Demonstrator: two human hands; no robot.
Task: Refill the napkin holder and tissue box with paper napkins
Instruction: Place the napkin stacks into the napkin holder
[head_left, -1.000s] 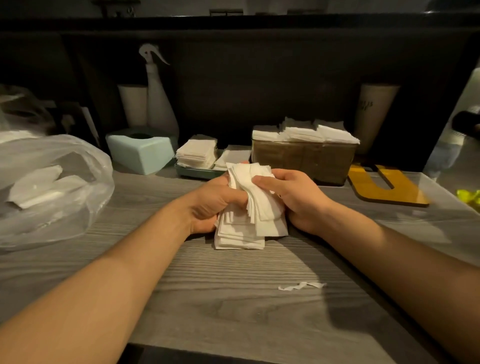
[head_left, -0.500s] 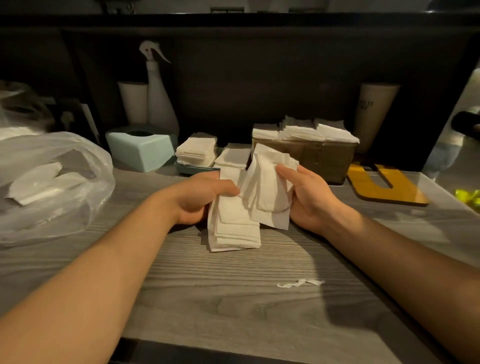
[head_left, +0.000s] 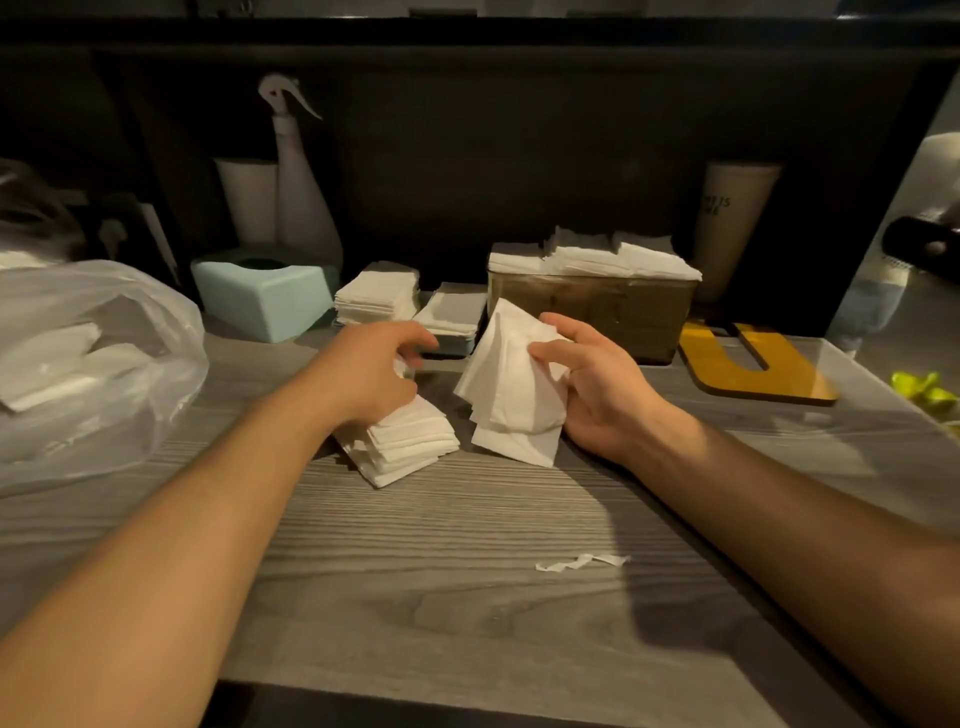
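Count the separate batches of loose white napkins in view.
5: one under the left hand, one in the right hand, two in the tray, one atop the brown holder. The plastic bag may hide more.

Pretty dim spot overall, warm yellowish light falling from above. The surface (head_left: 467, 597) is grey wood-grain, with long shadows lying across it. Behind it there's a dark, almost black back wall (head_left: 493, 171) with a dark ledge (head_left: 467, 31) running along the top. Off on the right edge a brighter area (head_left: 930, 312) opens up, but it's too blurry to make out much.
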